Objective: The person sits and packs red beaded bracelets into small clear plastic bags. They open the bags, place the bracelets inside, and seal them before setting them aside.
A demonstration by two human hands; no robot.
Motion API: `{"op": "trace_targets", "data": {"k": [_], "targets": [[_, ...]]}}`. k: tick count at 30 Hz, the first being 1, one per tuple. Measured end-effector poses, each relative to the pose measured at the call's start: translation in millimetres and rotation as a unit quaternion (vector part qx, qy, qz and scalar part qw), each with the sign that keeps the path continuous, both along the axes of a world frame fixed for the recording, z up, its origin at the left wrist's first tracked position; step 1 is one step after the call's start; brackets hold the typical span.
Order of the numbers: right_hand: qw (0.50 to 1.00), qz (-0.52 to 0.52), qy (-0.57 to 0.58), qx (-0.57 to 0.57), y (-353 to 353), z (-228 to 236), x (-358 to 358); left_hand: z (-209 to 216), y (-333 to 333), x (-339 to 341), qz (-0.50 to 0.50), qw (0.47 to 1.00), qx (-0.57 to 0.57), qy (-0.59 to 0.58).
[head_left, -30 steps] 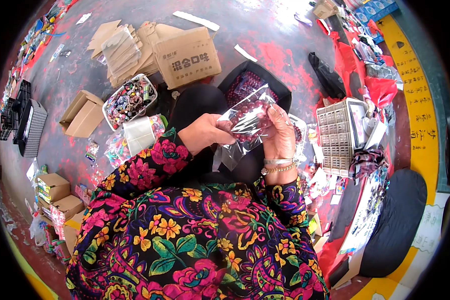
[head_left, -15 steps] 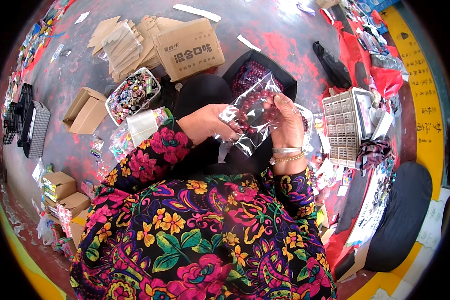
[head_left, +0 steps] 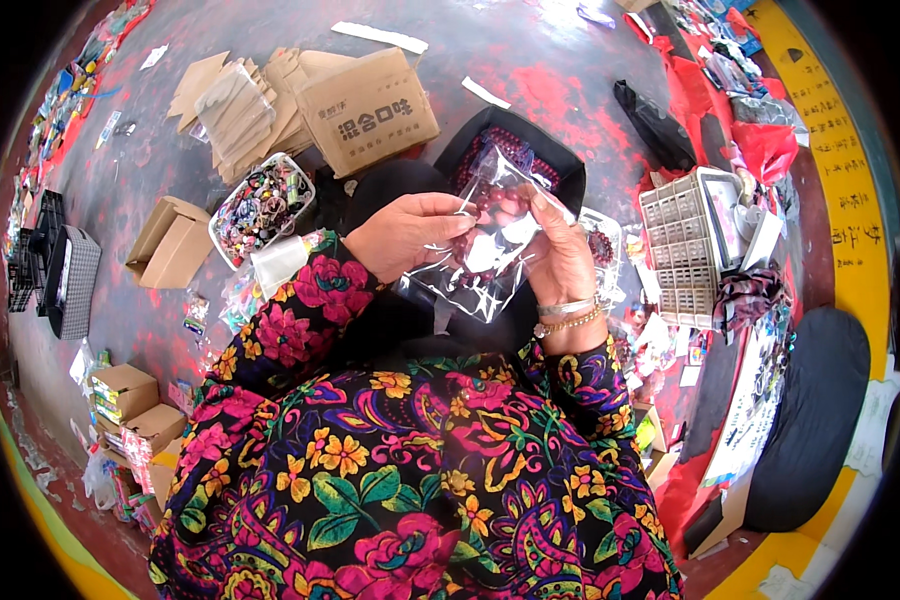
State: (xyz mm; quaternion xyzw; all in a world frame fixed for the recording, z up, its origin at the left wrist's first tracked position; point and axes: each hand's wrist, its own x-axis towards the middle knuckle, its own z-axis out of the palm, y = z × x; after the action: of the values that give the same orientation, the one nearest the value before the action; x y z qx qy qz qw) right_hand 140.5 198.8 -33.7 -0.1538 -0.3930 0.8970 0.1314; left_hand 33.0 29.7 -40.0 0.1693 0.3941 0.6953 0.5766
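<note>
Over stained floor [head_left: 530,45], near black box [head_left: 567,177], pinching clear bag [head_left: 485,250] of beads [head_left: 505,206] with left grip [head_left: 402,236] and right grip [head_left: 562,262], probably light, slippery, best held by edges.

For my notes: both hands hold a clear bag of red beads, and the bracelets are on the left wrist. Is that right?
No: the head view shows the bracelets on the right wrist. The left hand and right hand hold the clear bag of beads.
</note>
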Motion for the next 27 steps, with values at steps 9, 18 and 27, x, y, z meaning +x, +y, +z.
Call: {"op": "trace_targets", "data": {"k": [9, 18, 27], "targets": [[0.997, 0.019, -0.08, -0.011, -12.3, -21.4, 12.2, -9.2, 4.6, 4.0, 0.118, 0.993, -0.004, -0.029], [0.995, 0.002, -0.09, -0.051, -13.5, -25.6, 20.5, -1.8, 14.4, 16.7, 0.141, 0.989, -0.041, 0.019], [0.995, -0.008, -0.099, -0.012, 3.1, -26.4, 40.4, 2.8, 32.6, 23.2, 0.112, 0.993, -0.033, 0.02]]}}
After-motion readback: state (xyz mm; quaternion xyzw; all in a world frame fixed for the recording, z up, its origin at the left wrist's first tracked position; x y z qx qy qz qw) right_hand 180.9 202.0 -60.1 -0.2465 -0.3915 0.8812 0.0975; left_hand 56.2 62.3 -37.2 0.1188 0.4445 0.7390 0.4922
